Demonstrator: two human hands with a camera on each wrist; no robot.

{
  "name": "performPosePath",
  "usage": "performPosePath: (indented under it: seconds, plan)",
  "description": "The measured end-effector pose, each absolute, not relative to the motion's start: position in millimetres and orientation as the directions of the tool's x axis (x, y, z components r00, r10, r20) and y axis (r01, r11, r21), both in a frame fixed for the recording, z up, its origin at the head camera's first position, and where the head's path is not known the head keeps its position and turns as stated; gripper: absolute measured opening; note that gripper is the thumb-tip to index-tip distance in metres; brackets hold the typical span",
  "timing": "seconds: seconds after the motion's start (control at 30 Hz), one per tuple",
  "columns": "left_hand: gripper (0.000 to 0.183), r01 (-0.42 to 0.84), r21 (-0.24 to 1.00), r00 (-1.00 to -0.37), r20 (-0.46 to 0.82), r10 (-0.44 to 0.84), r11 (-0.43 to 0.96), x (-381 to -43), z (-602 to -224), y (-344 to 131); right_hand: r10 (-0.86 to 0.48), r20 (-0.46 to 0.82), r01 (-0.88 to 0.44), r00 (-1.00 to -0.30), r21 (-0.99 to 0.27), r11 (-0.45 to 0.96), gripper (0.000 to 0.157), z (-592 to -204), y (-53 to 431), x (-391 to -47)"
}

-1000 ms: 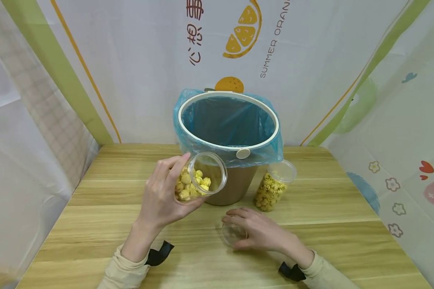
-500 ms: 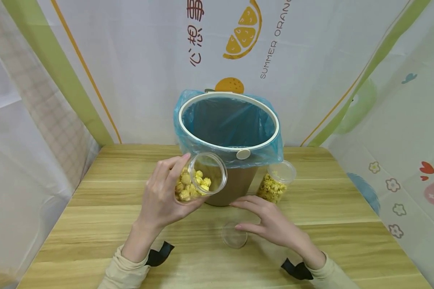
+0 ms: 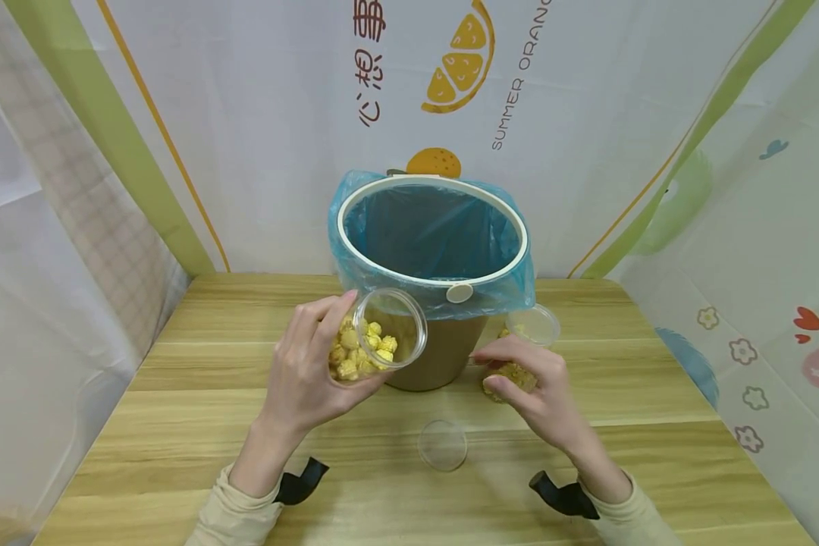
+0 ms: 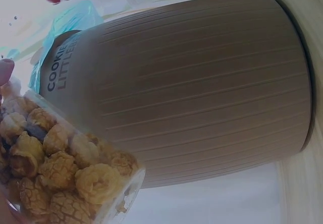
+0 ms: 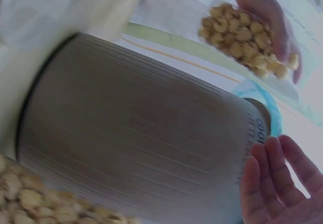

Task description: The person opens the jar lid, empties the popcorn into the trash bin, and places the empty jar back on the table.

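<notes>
Standing on wood-grain tbl (image 3: 177, 425): bin (image 3: 444, 353) & popcorn jar (image 3: 513, 376), printed curtain (image 3: 280, 136) behind.

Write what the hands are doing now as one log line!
left hand: holds tilted popcorn jar | right hand: at second jar, contact unclear | clear lid: on table | bin: lined with blue bag

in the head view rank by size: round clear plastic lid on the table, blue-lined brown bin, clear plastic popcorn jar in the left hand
1. Brown bin
2. Popcorn jar
3. Clear lid
Held up, perhaps nearer the camera, the jar may look enlarged.
</notes>
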State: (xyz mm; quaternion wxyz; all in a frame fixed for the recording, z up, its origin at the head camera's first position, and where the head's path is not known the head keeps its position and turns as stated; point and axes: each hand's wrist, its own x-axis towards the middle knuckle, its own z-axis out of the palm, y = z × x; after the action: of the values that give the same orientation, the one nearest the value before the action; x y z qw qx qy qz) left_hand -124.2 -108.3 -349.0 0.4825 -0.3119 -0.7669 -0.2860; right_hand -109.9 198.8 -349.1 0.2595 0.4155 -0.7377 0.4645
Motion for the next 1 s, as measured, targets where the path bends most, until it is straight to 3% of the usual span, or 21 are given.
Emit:
performPosePath:
  seconds: [0.33,0.83,1.0]
  plan:
    - [0.082,0.754,0.123,-0.326,0.923,0.204,0.645,-126.3,-349.2,-110.3,-0.186,0.824,-0.839,-0.536,-0.495,0.224,0.034,-325.6,197.3,-116.6]
    - [0.081,0.756,0.121,-0.316,0.928,0.198,0.643,-128.3,-350.1,-110.4,0.061,0.836,-0.8,-0.545,-0.541,0.261,0.013,-306.3,195.5,-127.5]
    - [0.081,0.747,0.127,-0.322,0.928,0.187,0.652,-127.6,-350.6,-110.4,0.201,0.803,-0.745,-0.561,-0.596,0.301,0.015,-301.0,194.0,-131.7]
